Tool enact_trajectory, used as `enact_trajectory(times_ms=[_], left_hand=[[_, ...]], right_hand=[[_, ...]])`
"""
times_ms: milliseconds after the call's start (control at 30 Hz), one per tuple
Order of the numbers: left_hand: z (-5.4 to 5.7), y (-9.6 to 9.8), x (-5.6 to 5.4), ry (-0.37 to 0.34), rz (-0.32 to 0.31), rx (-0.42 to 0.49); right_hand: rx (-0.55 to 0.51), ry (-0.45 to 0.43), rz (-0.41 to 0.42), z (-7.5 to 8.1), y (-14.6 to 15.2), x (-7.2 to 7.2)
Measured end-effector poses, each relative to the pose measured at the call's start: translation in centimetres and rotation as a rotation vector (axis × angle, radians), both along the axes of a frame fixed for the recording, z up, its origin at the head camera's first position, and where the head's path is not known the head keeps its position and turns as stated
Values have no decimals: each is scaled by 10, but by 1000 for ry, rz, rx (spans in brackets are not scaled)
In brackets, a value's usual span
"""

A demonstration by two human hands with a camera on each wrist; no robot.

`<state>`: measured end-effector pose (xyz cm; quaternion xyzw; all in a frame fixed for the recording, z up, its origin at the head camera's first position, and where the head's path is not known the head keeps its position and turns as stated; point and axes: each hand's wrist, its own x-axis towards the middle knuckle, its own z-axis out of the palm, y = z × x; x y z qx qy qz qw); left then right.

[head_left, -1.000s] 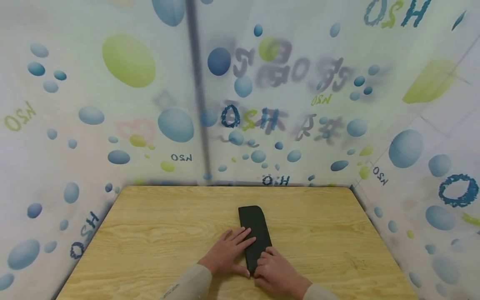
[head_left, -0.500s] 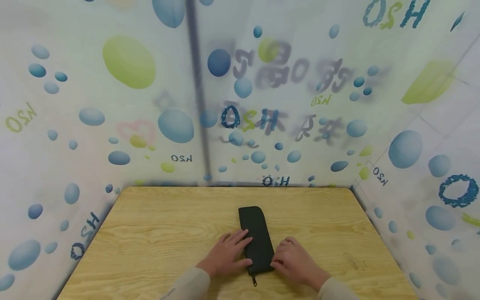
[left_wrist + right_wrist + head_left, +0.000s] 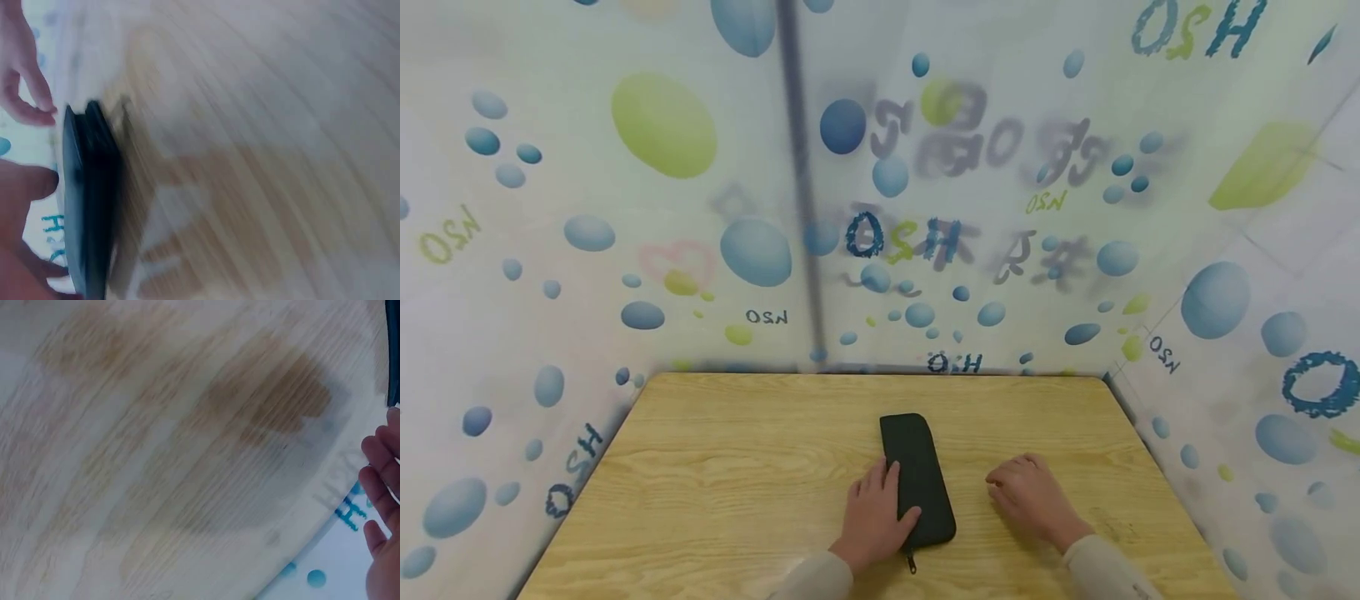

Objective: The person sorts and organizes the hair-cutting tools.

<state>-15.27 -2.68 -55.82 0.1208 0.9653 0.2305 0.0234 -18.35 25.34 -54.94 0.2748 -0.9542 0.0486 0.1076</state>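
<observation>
A long black zippered pouch (image 3: 919,479) with one rounded far corner lies flat on the wooden table. Its zipper pull (image 3: 912,563) sticks out at the near end. My left hand (image 3: 874,517) rests on the pouch's left side, with the thumb over its top near the close end. In the left wrist view, the pouch (image 3: 94,187) shows edge-on beside the thumb. To the right of the pouch, and apart from it, is my right hand (image 3: 1033,500), loosely curled and holding nothing. The right wrist view catches its relaxed fingers (image 3: 381,456) at the border.
The light wood table (image 3: 737,450) has rounded far corners. A pale printed curtain (image 3: 700,208) with bubbles and lettering closes off the back and both sides.
My right hand has let go at the pouch's near end and moved away to the right, leaving the zipper pull visible. My left hand has turned slightly and stays on the pouch.
</observation>
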Motion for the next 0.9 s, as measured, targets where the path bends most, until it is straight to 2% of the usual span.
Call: enact_trajectory(times_ms=[133, 300, 567, 733, 900], left_hand=[[-3, 19, 1, -54, 103, 68], [-6, 38, 4, -113, 163, 72], [-6, 54, 8, -75, 253, 2], [-7, 55, 3, -118, 253, -7], [-4, 48, 0, -138, 187, -13]], right_hand=[[8, 16, -62, -3, 9, -2], [14, 17, -95, -5, 15, -2], [14, -3, -124, -8, 16, -2], [-6, -10, -130, -9, 18, -1], [-7, -32, -144, -10, 20, 1]])
